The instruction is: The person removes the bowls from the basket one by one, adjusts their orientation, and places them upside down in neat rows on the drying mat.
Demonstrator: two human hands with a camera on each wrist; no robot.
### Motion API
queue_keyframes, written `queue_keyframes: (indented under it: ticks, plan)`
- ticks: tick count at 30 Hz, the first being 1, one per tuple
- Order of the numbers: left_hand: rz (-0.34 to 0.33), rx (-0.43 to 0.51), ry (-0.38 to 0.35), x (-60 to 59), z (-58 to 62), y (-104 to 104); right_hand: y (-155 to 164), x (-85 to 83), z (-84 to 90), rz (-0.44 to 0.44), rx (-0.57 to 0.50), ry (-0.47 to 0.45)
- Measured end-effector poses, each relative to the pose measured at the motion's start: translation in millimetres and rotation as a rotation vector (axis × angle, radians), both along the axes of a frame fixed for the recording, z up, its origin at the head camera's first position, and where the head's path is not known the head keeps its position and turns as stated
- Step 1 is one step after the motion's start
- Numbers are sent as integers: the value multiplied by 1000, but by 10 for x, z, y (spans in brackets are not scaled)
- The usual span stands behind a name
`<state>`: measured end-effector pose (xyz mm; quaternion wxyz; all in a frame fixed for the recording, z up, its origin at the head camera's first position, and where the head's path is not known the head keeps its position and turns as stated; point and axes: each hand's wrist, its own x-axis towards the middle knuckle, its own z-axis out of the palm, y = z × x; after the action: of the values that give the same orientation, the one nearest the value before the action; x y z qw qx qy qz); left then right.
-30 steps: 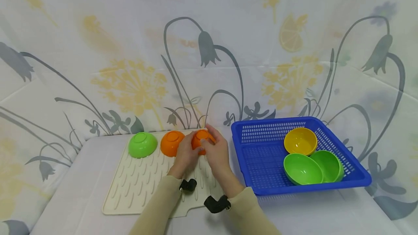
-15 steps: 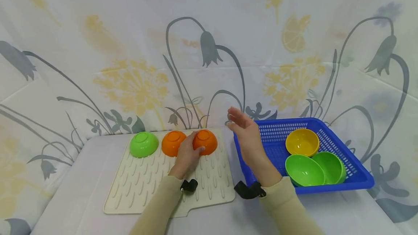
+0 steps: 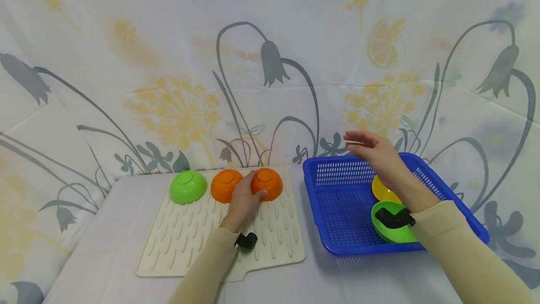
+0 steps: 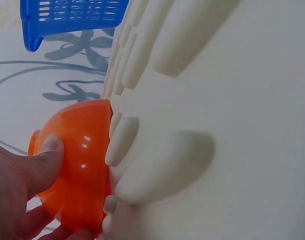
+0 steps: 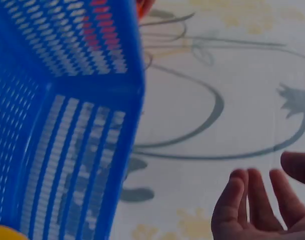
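Observation:
My left hand (image 3: 243,200) grips the right-hand orange bowl (image 3: 270,185), which sits upside down at the back right of a cream drying mat (image 3: 276,243). In the left wrist view the thumb lies on the side of that bowl (image 4: 85,150), with fingers around its far side. Beside the hand stands another upturned orange bowl (image 3: 223,186), then an upturned green bowl (image 3: 188,187). My right hand (image 3: 377,156) is held above the blue basket (image 3: 310,196), its fingers loose and holding nothing. Under that arm, a yellow bowl (image 3: 381,192) and a green bowl (image 3: 394,234) show partly.
The basket stands right of the mat, a narrow strip of white tablecloth (image 3: 310,266) between them. Its perforated wall (image 5: 75,165) rises close by the right hand. Behind everything hangs a flower-printed cloth (image 3: 236,121). The right forearm hides the basket's right part.
The right hand has let go of the right-hand orange bowl and moved right, over the basket. The left hand has stayed at that bowl on the mat.

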<state>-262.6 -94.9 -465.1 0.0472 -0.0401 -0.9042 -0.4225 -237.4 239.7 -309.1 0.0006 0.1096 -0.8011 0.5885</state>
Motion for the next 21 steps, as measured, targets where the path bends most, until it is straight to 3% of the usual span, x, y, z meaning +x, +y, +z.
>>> queue_keyframes:
  ticks: [5, 8, 15, 21]
  plan:
    - [0, -3, 6, 12, -9, 4, 489, -55, -138, 86, 240, -63]
    - [-5, -7, 14, 10, -12, 3, 734, -62, -246, 134, 331, -106]
    - [-12, -5, 26, 1, -8, 3, 1094, -92, -500, 337, 440, -211]
    - [-11, 3, 19, 3, 6, 8, 1180, -121, -607, 471, 429, -315]
